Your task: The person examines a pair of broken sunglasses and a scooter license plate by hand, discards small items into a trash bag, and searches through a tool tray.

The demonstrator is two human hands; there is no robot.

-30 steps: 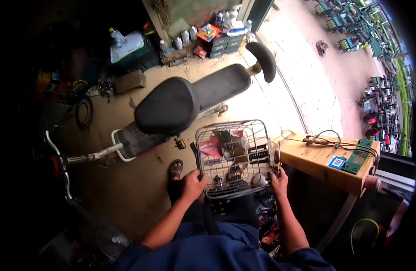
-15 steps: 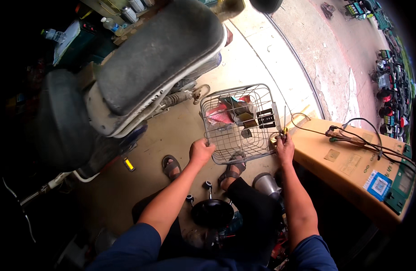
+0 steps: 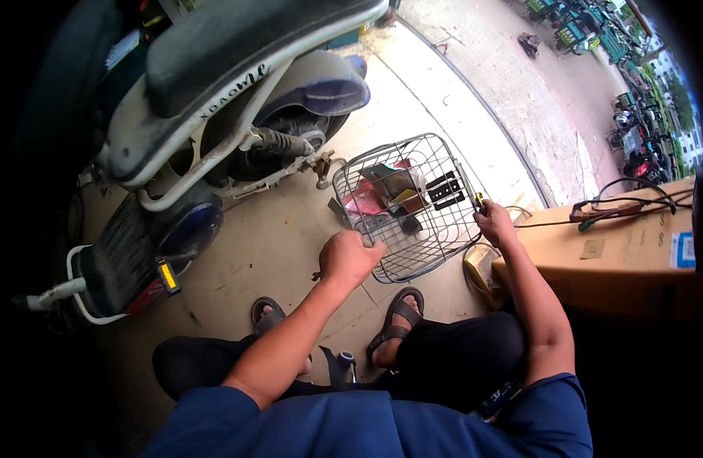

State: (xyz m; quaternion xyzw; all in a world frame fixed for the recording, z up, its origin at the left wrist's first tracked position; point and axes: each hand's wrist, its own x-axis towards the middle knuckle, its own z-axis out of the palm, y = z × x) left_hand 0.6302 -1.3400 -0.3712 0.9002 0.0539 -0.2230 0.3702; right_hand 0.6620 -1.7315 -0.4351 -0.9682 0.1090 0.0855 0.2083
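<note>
Left hand (image 3: 347, 262) and right hand (image 3: 495, 221) are gripping a grey rectangular wire basket (image 3: 426, 258), lowering it, apparently moving work lower.

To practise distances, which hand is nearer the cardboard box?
The right hand, on the right of the wire basket; the left hand, on its left, is farther off.

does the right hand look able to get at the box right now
Probably yes: only a cable shows between the right hand and the box, though its grip seems busy with something yellow.
</note>
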